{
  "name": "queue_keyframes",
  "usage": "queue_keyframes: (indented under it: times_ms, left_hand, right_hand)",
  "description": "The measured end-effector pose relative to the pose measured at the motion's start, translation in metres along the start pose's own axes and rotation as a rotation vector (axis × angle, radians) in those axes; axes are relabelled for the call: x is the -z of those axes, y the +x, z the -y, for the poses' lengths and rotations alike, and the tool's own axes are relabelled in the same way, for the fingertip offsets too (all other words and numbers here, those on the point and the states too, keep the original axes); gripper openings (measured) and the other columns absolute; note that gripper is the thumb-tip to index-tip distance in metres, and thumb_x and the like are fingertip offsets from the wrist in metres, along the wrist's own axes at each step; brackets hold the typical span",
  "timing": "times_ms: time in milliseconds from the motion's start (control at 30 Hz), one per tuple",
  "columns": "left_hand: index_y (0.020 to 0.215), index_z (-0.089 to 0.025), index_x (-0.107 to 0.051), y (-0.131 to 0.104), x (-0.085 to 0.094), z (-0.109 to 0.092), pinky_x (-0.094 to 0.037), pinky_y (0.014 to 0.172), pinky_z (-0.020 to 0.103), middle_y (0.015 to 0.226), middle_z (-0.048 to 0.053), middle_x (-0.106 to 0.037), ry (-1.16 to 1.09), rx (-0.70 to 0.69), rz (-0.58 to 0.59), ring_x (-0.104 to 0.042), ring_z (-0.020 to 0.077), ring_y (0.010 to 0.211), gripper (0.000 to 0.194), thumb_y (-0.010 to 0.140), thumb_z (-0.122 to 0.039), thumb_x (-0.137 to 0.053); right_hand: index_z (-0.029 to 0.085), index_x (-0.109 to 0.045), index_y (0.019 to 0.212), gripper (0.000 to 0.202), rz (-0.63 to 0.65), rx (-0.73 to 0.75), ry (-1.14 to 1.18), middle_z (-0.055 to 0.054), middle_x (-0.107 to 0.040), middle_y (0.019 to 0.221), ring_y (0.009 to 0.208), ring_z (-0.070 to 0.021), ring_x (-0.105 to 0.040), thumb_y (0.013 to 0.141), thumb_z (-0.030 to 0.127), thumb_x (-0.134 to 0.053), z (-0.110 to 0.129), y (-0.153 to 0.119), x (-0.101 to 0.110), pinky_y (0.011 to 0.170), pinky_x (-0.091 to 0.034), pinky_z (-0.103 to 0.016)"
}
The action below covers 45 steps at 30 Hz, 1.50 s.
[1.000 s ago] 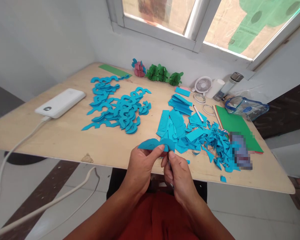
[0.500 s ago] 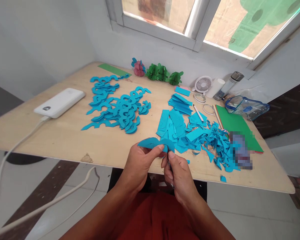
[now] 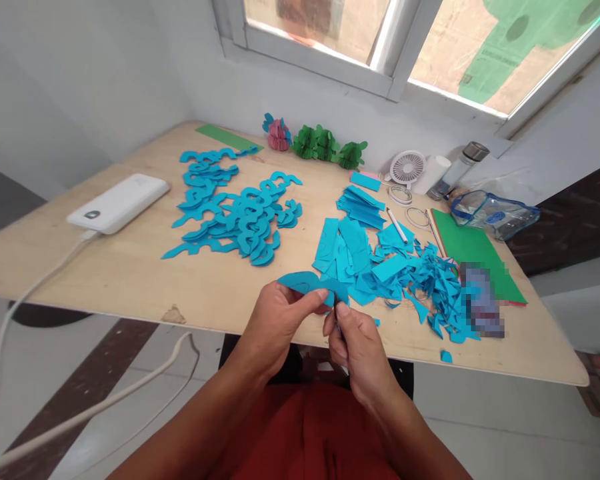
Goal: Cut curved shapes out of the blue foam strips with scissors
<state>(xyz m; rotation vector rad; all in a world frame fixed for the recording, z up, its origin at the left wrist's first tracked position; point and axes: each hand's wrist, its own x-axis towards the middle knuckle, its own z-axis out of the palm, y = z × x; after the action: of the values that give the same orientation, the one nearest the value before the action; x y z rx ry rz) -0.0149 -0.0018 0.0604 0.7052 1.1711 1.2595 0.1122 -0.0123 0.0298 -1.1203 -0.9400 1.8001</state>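
Observation:
My left hand (image 3: 275,327) pinches a curved piece of blue paper (image 3: 300,283) between thumb and fingers, just over the table's front edge. Pencil-like lines show on the paper. My right hand (image 3: 357,340) is closed round a pair of small dark scissors (image 3: 337,313), mostly hidden by the fingers. The blades meet the paper's lower right edge. Beyond my hands, to the left, lies a heap of wavy blue cut-outs (image 3: 253,223). To the right are blue paper strips (image 3: 353,247) and a pile of blue scraps (image 3: 435,280).
A white power bank (image 3: 120,203) with a cable lies at the left. Folded green paper shapes (image 3: 325,143) and a pink one (image 3: 279,135) stand by the wall. A small fan (image 3: 407,168), a bottle (image 3: 460,170), a clear pouch (image 3: 495,215) and green sheets (image 3: 473,250) are at the right.
The blue paper has tilted slightly, so more of its upper face and drawn lines show. Both hands stay in nearly the same place.

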Motion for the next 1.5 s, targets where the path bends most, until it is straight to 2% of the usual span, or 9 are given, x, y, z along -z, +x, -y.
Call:
queue_keyframes:
  times_ms: [233,533,700,867,1233,1367,1500]
  left_hand:
    - [0.066,-0.016,-0.067,0.001,-0.001,-0.002,-0.045,0.061,0.023,0.057,-0.002,-0.062,-0.025,-0.035,0.001,-0.053,0.0116,0.057,0.010,0.068,-0.024,-0.072]
    - [0.062,-0.016,-0.063,0.001,-0.002,0.003,-0.045,0.064,0.028,0.059,0.000,-0.063,0.010,-0.022,-0.084,-0.057,0.0156,0.061,0.016,0.067,-0.027,-0.073]
    - [0.064,-0.017,-0.060,-0.006,-0.007,0.010,-0.043,0.064,0.024,0.059,-0.003,-0.059,-0.044,-0.026,-0.033,-0.052,0.0120,0.060,0.017,0.070,-0.027,-0.072]
    - [0.060,-0.017,-0.054,-0.008,-0.008,0.013,-0.041,0.065,0.023,0.059,-0.004,-0.056,-0.052,-0.025,-0.052,-0.050,0.0109,0.061,0.022,0.070,-0.026,-0.071]
    - [0.060,-0.016,-0.058,-0.004,-0.003,0.004,-0.043,0.065,0.025,0.059,-0.002,-0.060,0.027,-0.042,0.069,-0.054,0.0128,0.060,0.017,0.071,-0.025,-0.068]
    - [0.057,-0.018,-0.057,-0.003,-0.005,0.001,-0.043,0.061,0.026,0.054,-0.002,-0.057,0.086,-0.079,0.038,-0.054,0.0135,0.056,0.017,0.071,-0.025,-0.066]
    - [0.058,-0.019,-0.055,-0.001,-0.003,0.005,-0.043,0.058,0.026,0.050,-0.003,-0.056,0.290,-0.172,-0.012,-0.052,0.0138,0.052,0.017,0.072,-0.024,-0.063]
  right_hand:
    - [0.016,-0.054,0.063,0.046,0.006,-0.009,0.012,0.012,-0.029,0.036,0.032,-0.0039,-0.015,0.082,0.058,-0.055,0.000,-0.001,-0.002,0.034,-0.009,-0.021]
    - [0.017,-0.053,0.061,0.047,-0.023,-0.031,0.066,0.011,-0.030,0.035,0.032,-0.0038,-0.016,0.078,0.060,-0.058,0.000,-0.003,-0.009,0.035,-0.009,-0.020]
    - [0.017,-0.052,0.061,0.046,-0.023,-0.035,0.103,0.011,-0.029,0.036,0.033,-0.0040,-0.015,0.083,0.058,-0.055,-0.003,-0.003,-0.009,0.035,-0.009,-0.020]
    - [0.017,-0.053,0.062,0.046,-0.023,-0.039,0.109,0.011,-0.030,0.036,0.033,-0.0039,-0.016,0.082,0.058,-0.055,-0.003,-0.003,-0.008,0.035,-0.010,-0.019]
    - [0.017,-0.053,0.063,0.046,-0.017,-0.040,0.109,0.010,-0.032,0.038,0.034,-0.0045,-0.018,0.082,0.058,-0.056,0.000,-0.005,-0.007,0.035,-0.011,-0.019]
    - [0.016,-0.054,0.065,0.046,-0.015,-0.074,0.143,0.010,-0.033,0.038,0.033,-0.0040,-0.018,0.081,0.059,-0.056,0.000,-0.003,-0.009,0.035,-0.011,-0.020]
    - [0.017,-0.054,0.066,0.044,-0.034,-0.123,0.233,0.010,-0.035,0.040,0.032,-0.0032,-0.018,0.080,0.059,-0.058,-0.001,-0.002,-0.012,0.034,-0.010,-0.019]
